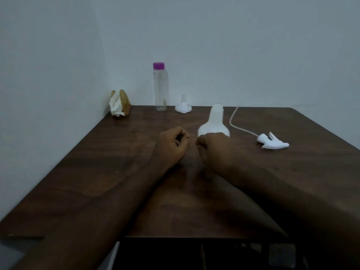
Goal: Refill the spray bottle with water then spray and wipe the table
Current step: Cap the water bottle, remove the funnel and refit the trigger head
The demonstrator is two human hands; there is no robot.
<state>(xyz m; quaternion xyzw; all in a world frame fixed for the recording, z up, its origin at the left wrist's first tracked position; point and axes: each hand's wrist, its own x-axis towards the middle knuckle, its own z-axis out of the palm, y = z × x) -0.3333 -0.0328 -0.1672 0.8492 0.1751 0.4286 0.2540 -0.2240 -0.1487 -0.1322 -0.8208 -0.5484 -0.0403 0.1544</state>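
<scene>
The white spray bottle stands upright on the dark wooden table with its neck uncapped. Its white trigger head lies on its side to the right, its dip tube trailing toward the back. A clear water bottle with a purple cap stands at the back by the wall. My left hand hovers left of the spray bottle, fingers curled, holding nothing. My right hand sits just in front of the spray bottle's base with curled fingers and hides its lower part; nothing shows in its grasp.
A white funnel rests upside down between the water bottle and the spray bottle. A brown holder with white tissue stands in the back left corner. Walls close off the table's left and far sides.
</scene>
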